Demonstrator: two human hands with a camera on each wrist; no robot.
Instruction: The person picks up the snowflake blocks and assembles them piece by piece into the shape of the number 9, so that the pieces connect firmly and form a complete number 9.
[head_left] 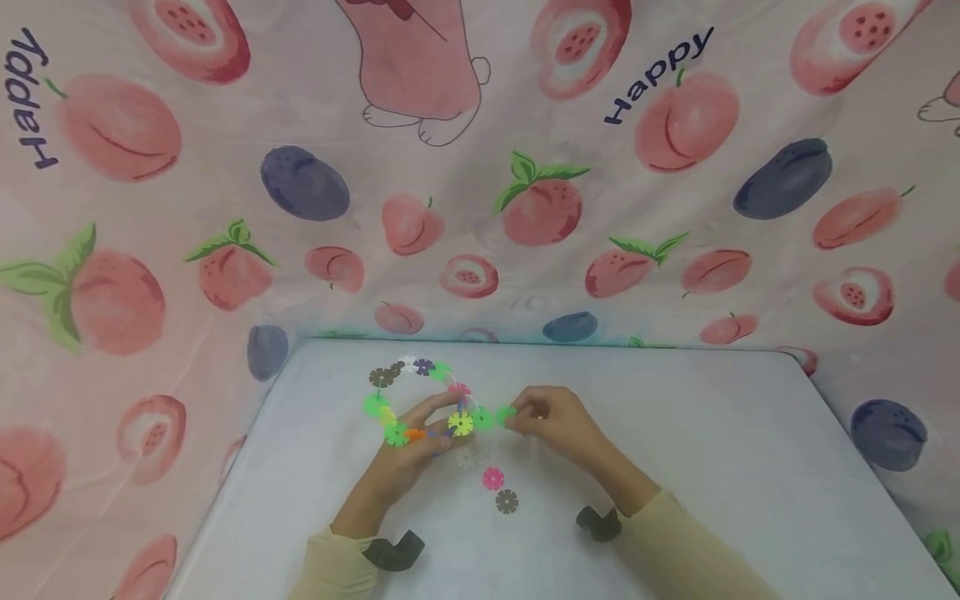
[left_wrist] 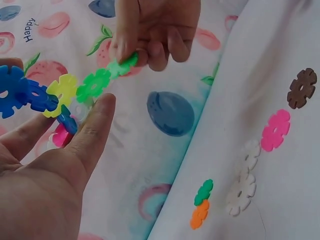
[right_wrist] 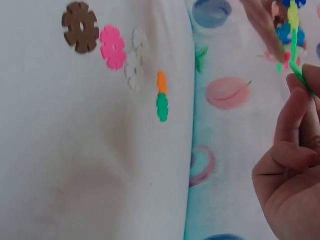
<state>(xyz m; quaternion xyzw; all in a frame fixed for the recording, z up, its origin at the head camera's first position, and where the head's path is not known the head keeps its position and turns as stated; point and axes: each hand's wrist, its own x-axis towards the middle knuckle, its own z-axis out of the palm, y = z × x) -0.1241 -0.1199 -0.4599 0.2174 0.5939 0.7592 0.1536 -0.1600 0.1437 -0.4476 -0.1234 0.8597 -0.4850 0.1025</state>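
A ring-shaped chain of colourful notched plastic discs hangs around my left hand. That hand holds the chain near its yellow disc, fingers and thumb on either side. A green disc extends from the chain beyond the left fingertip. My right hand pinches another green disc between thumb and index finger, its edge meeting the chain's green disc in the left wrist view. In the right wrist view this pinched disc appears edge-on. Part of the chain is hidden behind the left fingers.
On the white table lie a pink disc, a brown disc and two white discs. A small orange and green pair lies near them. Fruit-patterned cloth rises behind the table and at its sides.
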